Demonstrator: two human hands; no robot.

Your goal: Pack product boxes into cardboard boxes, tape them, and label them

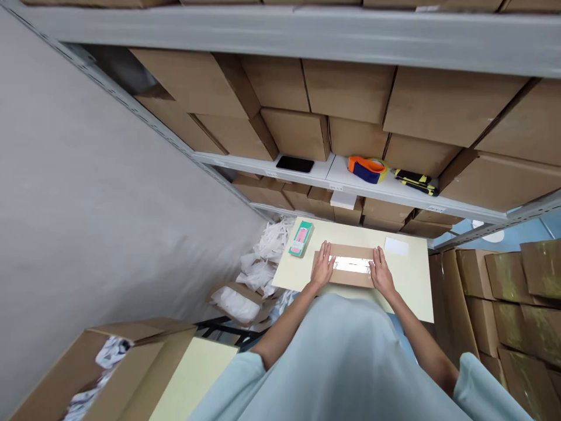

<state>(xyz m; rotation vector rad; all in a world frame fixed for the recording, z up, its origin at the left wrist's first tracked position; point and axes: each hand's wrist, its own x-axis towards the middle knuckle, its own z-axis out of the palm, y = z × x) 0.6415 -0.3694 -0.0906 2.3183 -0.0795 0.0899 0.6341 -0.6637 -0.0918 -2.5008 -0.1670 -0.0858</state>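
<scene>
In the head view, right of centre and low in the frame, here's the flat cardboard box [346, 279] on the pale desk [409, 286], a bright, shiny strip [352, 265] running across its middle. The left hand [323, 266] is spread on its left end, the right hand [380, 273] on its right end, both with fingers extended rather than curled round it, thumbs at the ends of the strip. Up at the desk's far left corner sits a green-and-pink package [301, 238]; a white card [397, 246] lies just right of the right hand. Above, along the shelf edge: a black phone [295, 164] near the centre, then an orange-and-blue object [367, 169] and black-and-yellow tools [414, 182] further right. Cartons [346, 88] pack the top of the frame, white paper scraps [275, 241] spill left of the desk, and an open carton [131, 374] fills the lower left corner.
</scene>
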